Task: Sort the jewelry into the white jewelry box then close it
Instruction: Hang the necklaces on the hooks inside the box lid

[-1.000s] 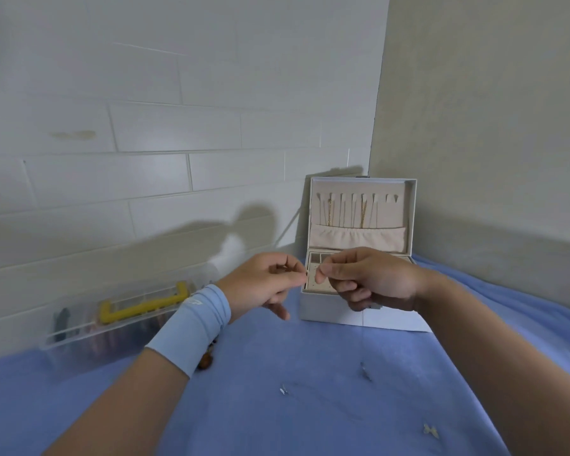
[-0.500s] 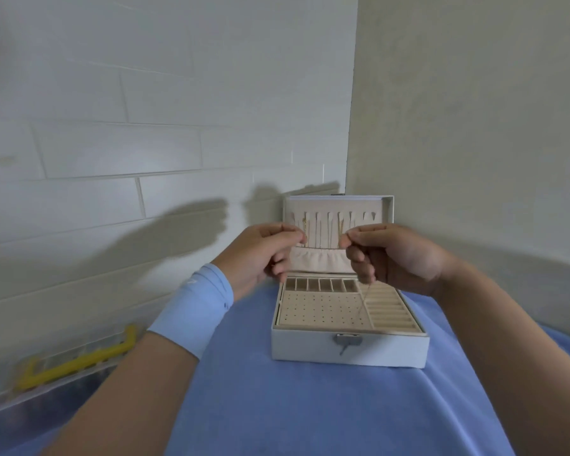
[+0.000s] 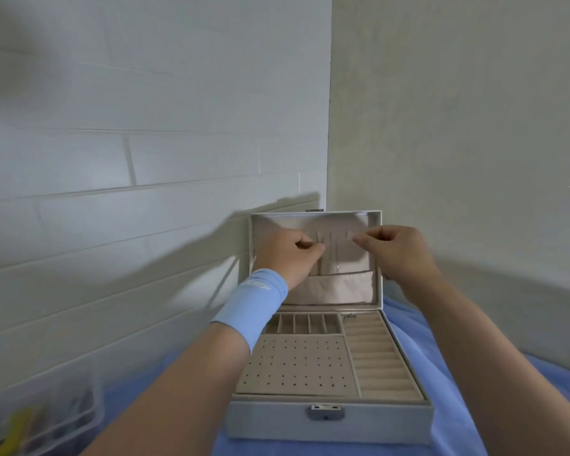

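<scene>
My left hand (image 3: 288,258) and right hand (image 3: 397,253) pinch, I think, a fine chain; hung carelessly in the jewelry box (image 3: 277,419) lid, it could slip.

The box (image 3: 277,419) has a matt, faintly textured pale grey shell, a soft beige velvety lining (image 3: 293,366) and a dull metal clasp (image 3: 325,412). Beneath it lies matt blue cloth (image 3: 454,422). The wristband (image 3: 254,304) is smooth stretch fabric. The near-left bin (image 3: 46,419) is clear glossy plastic. The left wall (image 3: 112,159) is painted brick, the right wall (image 3: 458,126) rough plaster.
</scene>
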`<action>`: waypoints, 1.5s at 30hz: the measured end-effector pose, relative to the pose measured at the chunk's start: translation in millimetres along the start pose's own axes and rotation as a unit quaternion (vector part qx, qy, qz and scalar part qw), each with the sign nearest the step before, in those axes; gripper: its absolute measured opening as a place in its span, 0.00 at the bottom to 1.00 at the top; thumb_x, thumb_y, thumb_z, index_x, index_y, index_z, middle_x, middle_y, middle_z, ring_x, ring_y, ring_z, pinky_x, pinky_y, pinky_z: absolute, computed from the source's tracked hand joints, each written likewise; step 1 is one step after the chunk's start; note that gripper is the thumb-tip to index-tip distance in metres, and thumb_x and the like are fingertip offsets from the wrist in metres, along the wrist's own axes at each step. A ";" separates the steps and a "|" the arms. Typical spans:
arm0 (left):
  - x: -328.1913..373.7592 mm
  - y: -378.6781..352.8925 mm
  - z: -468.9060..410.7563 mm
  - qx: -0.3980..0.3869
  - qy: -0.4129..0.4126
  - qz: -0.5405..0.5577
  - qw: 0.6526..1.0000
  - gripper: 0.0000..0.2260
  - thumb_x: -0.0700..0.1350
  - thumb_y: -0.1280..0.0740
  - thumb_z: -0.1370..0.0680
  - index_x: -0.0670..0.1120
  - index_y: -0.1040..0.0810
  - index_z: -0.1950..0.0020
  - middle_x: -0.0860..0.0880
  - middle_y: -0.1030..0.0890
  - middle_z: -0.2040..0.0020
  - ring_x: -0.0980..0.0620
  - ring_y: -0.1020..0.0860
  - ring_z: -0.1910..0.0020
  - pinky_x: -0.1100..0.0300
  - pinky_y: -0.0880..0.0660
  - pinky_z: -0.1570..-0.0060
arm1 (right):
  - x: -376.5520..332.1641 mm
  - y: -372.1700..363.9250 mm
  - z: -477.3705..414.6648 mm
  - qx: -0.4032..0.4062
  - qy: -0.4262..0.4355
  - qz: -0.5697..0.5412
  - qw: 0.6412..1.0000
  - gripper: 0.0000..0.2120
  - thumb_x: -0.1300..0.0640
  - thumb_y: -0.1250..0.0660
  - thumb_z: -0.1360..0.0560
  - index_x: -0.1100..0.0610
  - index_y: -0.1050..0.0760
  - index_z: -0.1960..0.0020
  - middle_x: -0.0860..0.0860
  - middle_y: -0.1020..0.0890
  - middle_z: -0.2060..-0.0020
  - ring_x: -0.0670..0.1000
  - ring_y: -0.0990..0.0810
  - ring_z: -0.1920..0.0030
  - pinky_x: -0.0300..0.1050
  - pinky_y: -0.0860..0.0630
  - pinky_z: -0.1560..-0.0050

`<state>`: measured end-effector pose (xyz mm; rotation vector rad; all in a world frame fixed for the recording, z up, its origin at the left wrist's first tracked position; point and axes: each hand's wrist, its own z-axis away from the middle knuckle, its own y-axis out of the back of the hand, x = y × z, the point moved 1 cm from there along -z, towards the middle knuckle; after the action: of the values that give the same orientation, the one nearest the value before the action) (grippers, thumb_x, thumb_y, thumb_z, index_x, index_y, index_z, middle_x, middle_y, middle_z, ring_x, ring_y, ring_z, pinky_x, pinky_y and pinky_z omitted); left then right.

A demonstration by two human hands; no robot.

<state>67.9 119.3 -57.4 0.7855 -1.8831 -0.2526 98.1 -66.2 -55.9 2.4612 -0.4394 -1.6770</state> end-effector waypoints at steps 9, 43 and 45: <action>-3.5 -43.9 -38.4 0.074 0.021 -0.010 0.997 0.16 0.48 0.36 0.27 0.39 0.31 0.70 0.37 0.24 0.69 0.50 0.34 0.73 0.59 0.32 0.69 | 19.7 -24.9 -28.3 0.186 0.090 0.023 0.978 0.03 0.58 0.28 0.28 0.52 0.18 0.61 0.44 0.18 0.69 0.41 0.21 0.66 0.36 0.27 0.65; 6.9 -33.1 22.5 -0.180 0.132 0.151 0.963 0.10 0.46 0.33 0.20 0.50 0.21 0.39 0.53 0.17 0.46 0.56 0.18 0.60 0.64 0.22 0.64 | -20.4 0.1 -1.2 -0.192 0.026 0.179 0.965 0.10 0.58 0.31 0.23 0.60 0.16 0.61 0.54 0.14 0.66 0.51 0.17 0.65 0.39 0.22 0.62; 11.7 -41.8 21.5 -0.215 0.156 0.225 0.938 0.10 0.45 0.32 0.20 0.51 0.19 0.39 0.53 0.15 0.46 0.56 0.19 0.64 0.63 0.25 0.65 | -22.5 1.9 -2.4 -0.172 0.052 0.201 0.963 0.12 0.57 0.29 0.25 0.56 0.17 0.66 0.53 0.16 0.68 0.52 0.18 0.62 0.47 0.21 0.56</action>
<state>62.9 76.4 -79.3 0.0793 -1.5719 -0.2231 92.4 -61.1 -34.6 2.0306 -0.5393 -1.3248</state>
